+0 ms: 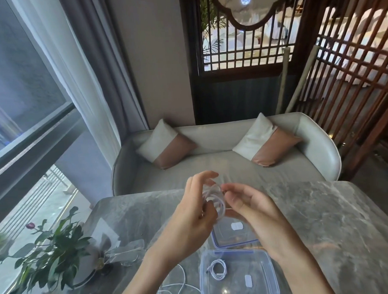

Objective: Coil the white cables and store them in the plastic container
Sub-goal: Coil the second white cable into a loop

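You've got the white cable (215, 202) looped round your left hand (191, 215), fingers clamped on the coil, held above the table, far side of the plastic container (236, 276). Right hand (249, 205) pinches the loose end w/ fingertips together. Keep loops even, tuck the end thru, then drop it beside the coiled cable (217, 270) already inside.
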{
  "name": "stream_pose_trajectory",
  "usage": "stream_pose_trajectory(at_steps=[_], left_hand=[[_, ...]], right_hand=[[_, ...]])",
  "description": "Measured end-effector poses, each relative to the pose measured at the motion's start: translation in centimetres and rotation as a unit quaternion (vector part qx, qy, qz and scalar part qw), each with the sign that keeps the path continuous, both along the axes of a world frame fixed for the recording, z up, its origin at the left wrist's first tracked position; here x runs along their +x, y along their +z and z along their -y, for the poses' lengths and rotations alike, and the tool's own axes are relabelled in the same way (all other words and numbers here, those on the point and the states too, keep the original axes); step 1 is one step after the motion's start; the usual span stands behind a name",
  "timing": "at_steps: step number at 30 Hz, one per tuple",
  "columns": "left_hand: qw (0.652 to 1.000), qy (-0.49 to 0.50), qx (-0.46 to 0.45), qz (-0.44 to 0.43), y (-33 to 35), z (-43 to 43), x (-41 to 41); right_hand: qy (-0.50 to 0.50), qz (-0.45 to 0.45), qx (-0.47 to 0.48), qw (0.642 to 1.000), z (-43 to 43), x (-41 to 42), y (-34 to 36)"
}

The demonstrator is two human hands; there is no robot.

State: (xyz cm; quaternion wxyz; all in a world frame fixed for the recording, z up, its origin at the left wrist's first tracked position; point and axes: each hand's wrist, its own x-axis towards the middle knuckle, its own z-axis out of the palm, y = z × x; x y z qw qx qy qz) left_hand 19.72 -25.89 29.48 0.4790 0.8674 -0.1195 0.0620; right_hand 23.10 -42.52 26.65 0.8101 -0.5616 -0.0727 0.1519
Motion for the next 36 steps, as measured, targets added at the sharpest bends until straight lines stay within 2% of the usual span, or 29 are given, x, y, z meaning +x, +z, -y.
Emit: stream_pose_trajectory(at_steps=[3,9,11,14,16,21,28,32,36], left_hand=[[1.000,-0.011,-0.002,-0.006,-0.3,0.2,-0.1],[0.975,-0.001,-0.173,-0.140,0.4,0.1,0.5],[0.956,-0.001,-0.238,-0.171,0.5,-0.2,0.6],[0.910,-0.045,-0.342,-0.230,0.5,-0.6,0.7],[0.894,-0.051,-0.375,-0.240,0.3,-1.0,0.9],[0.897,0.026,-0.395,-0.196,-0.3,-1.0,0.8],[0.964,0.037,-0.231,-0.126,-0.6,-1.0,0.6],[0.984,0.073,-0.139,-0.085,-1.1,-1.0,0.6],[0.996,0.058,0.017,-0.060,-1.7,-1.2,0.4]], right_hand=[[-0.047,0.043,-0.071,0.995,0.1,-0.4,0.2],[-0.058,0.095,-0.108,0.988,0.4,-0.5,0.9],[-0.061,0.104,-0.109,0.987,0.1,-0.5,0.8],[-0.070,0.095,-0.080,0.990,-0.2,-0.4,1.0],[-0.062,0.087,-0.065,0.992,-0.4,-0.4,1.2],[-0.039,0.076,-0.077,0.993,-1.0,-0.7,0.8],[-0.097,0.032,-0.073,0.992,-1.7,-0.7,-0.2],[-0.104,0.058,-0.122,0.985,-2.2,-1.0,-0.5],[-0.110,0.082,-0.163,0.977,-2.0,-1.1,-0.7]])
